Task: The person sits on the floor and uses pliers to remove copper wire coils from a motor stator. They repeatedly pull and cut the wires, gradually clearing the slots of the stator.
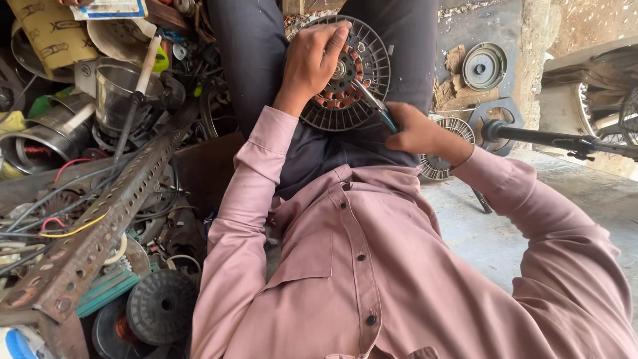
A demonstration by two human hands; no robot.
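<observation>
Concrete floor (478,233) and scrap parts surround a lap-held finned motor housing (345,73). Left hand (312,60) grips its top rim, fingers (335,36) curled over; right hand (415,133) pinches a tool (375,106) touching the copper windings (339,96).

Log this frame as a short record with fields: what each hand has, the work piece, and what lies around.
left hand: grips the rim of the fan motor grille
right hand: holds a thin metal tool with a dark handle, its tip at the copper windings
work piece: round grille with windings at the centre, resting on the person's lap
to the left: perforated angle bar, wires, metal pots, spools
to the right: fan stand arm, round metal disc
</observation>
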